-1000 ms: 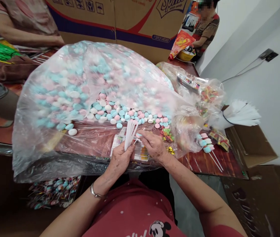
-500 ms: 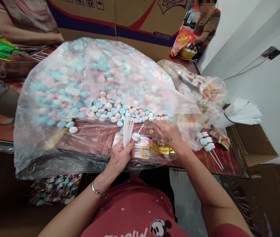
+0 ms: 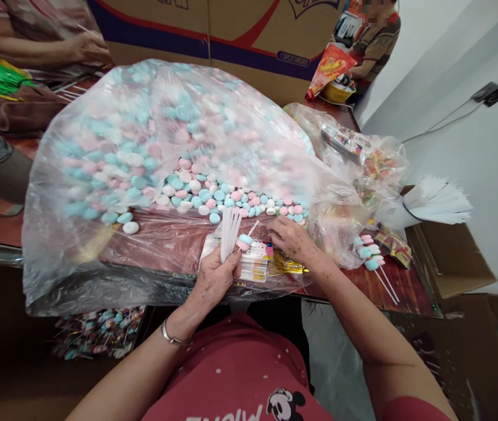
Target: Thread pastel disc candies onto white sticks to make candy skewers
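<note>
A large clear plastic bag [image 3: 113, 146] of pink, blue and white candies [image 3: 214, 196] covers most of the wooden table [image 3: 358, 286]; its open mouth faces the person, and loose candies spill toward the near edge. A big cardboard box [image 3: 231, 41] stands behind the bag.

The left hand [image 3: 211, 280] is closed around a bundle of white sticks [image 3: 229, 231], gripped between thumb and curled fingers. The sticks stand nearly upright and fan out slightly at the top. One stick in this grip carries a blue candy and a pink candy [image 3: 244, 241] and leans to the right.

The right hand [image 3: 293, 240] lies palm down with the fingers loosely bent, the fingertips resting at the edge of the loose candies. Whether it pinches a candy cannot be told.

Between the hands, a stack of printed cards [image 3: 253, 263] lies on the plastic, with gold twist ties [image 3: 288, 266] just beside it.

To the right, finished candy skewers [image 3: 369, 257] lie near the table edge, beside a smaller bag [image 3: 363, 164]. Open room is confined to the narrow strip between the candies and the near table edge.
</note>
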`<action>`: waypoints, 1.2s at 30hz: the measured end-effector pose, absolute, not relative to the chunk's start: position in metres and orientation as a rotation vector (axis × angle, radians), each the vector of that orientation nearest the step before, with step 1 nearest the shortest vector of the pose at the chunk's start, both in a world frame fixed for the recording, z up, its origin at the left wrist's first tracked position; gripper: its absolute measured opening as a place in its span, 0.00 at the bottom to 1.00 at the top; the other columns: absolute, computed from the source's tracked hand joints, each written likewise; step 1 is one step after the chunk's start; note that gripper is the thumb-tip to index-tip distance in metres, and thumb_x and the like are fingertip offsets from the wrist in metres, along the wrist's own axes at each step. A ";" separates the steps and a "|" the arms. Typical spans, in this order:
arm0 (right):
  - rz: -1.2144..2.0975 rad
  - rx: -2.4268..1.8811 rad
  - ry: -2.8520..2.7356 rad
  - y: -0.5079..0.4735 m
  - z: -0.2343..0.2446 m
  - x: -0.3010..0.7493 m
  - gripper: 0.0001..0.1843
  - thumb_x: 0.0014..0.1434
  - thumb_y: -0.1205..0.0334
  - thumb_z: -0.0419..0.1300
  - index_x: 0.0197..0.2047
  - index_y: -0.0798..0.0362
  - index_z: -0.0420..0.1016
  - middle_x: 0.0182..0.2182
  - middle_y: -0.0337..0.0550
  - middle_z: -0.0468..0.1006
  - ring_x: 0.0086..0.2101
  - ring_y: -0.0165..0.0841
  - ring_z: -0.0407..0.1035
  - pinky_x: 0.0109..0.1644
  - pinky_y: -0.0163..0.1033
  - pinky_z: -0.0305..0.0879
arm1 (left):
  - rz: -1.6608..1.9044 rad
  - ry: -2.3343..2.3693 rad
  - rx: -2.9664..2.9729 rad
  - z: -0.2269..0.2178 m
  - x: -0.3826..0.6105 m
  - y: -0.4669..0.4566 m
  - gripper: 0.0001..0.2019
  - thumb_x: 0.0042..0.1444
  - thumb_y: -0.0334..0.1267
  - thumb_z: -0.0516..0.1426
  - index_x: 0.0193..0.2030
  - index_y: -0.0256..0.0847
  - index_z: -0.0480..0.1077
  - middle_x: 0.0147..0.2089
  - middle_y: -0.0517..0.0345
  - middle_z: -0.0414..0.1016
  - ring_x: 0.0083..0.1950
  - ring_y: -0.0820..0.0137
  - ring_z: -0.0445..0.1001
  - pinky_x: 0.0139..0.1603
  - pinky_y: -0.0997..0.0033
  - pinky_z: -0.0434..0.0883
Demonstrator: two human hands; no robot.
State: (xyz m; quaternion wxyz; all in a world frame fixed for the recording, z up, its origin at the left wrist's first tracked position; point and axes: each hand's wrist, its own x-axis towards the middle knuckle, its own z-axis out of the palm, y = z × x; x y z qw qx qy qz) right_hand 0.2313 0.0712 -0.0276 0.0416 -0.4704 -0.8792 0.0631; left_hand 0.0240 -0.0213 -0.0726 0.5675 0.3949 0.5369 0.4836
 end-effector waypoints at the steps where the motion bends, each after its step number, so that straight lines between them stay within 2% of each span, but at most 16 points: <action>1: 0.184 -1.428 -2.710 0.071 -0.029 0.230 0.11 0.65 0.69 0.53 0.44 0.53 0.77 0.39 0.46 0.74 0.41 0.35 0.69 0.41 0.36 0.63 | 1.136 1.259 0.927 -0.072 0.024 -0.021 0.16 0.56 0.52 0.59 0.31 0.39 0.70 0.18 0.65 0.66 0.18 0.77 0.57 0.18 0.75 0.54; 7: 0.074 -1.496 -2.753 0.068 -0.032 0.223 0.12 0.64 0.72 0.52 0.43 0.55 0.77 0.40 0.51 0.76 0.44 0.39 0.69 0.44 0.38 0.64 | 1.133 1.204 0.924 -0.070 0.023 -0.021 0.14 0.57 0.49 0.58 0.32 0.40 0.70 0.19 0.66 0.66 0.18 0.78 0.55 0.18 0.75 0.53; 12: 0.167 -1.617 -2.633 0.070 -0.031 0.223 0.11 0.60 0.72 0.54 0.42 0.54 0.75 0.41 0.50 0.78 0.42 0.38 0.71 0.44 0.39 0.65 | 1.123 1.205 0.909 -0.066 0.024 -0.021 0.14 0.55 0.49 0.58 0.32 0.39 0.70 0.19 0.66 0.65 0.18 0.78 0.54 0.19 0.75 0.52; 15: 0.391 -1.590 -2.395 0.073 -0.029 0.227 0.09 0.56 0.69 0.56 0.38 0.53 0.75 0.36 0.44 0.78 0.36 0.35 0.71 0.40 0.38 0.65 | 1.114 1.219 0.919 -0.063 0.025 -0.020 0.14 0.55 0.50 0.58 0.35 0.39 0.71 0.19 0.66 0.64 0.19 0.77 0.54 0.20 0.75 0.53; 18: 0.799 -1.468 -1.954 0.075 -0.025 0.228 0.05 0.53 0.64 0.58 0.34 0.51 0.73 0.27 0.36 0.75 0.27 0.29 0.67 0.32 0.35 0.63 | 1.059 1.247 0.983 -0.061 0.025 -0.020 0.15 0.55 0.50 0.58 0.30 0.40 0.69 0.18 0.66 0.63 0.19 0.76 0.55 0.20 0.75 0.53; 21: 1.201 -1.326 -1.506 0.075 -0.019 0.224 0.09 0.48 0.58 0.63 0.34 0.51 0.73 0.24 0.33 0.74 0.22 0.26 0.66 0.24 0.32 0.60 | 1.032 1.245 1.027 -0.059 0.025 -0.019 0.15 0.55 0.51 0.56 0.28 0.40 0.69 0.18 0.66 0.63 0.20 0.75 0.56 0.21 0.75 0.54; 24: 1.398 -1.258 -1.289 0.073 -0.012 0.218 0.14 0.43 0.57 0.68 0.32 0.52 0.73 0.21 0.33 0.74 0.22 0.27 0.69 0.21 0.30 0.59 | 1.011 1.245 1.071 -0.056 0.025 -0.019 0.15 0.55 0.50 0.56 0.26 0.41 0.68 0.17 0.66 0.62 0.20 0.74 0.58 0.22 0.74 0.55; 31: 1.532 -1.231 -1.242 0.067 -0.006 0.207 0.12 0.42 0.59 0.69 0.31 0.52 0.75 0.20 0.34 0.76 0.19 0.25 0.67 0.22 0.30 0.63 | 0.986 1.253 1.114 -0.048 0.025 -0.018 0.14 0.56 0.48 0.55 0.26 0.41 0.67 0.17 0.66 0.62 0.21 0.74 0.58 0.23 0.74 0.55; 36: 1.512 -1.165 -1.344 0.062 -0.011 0.206 0.10 0.45 0.59 0.70 0.32 0.52 0.78 0.25 0.35 0.77 0.26 0.27 0.71 0.31 0.34 0.70 | 0.971 1.274 1.122 -0.048 0.025 -0.017 0.15 0.56 0.49 0.54 0.25 0.41 0.66 0.17 0.65 0.63 0.21 0.73 0.58 0.24 0.73 0.56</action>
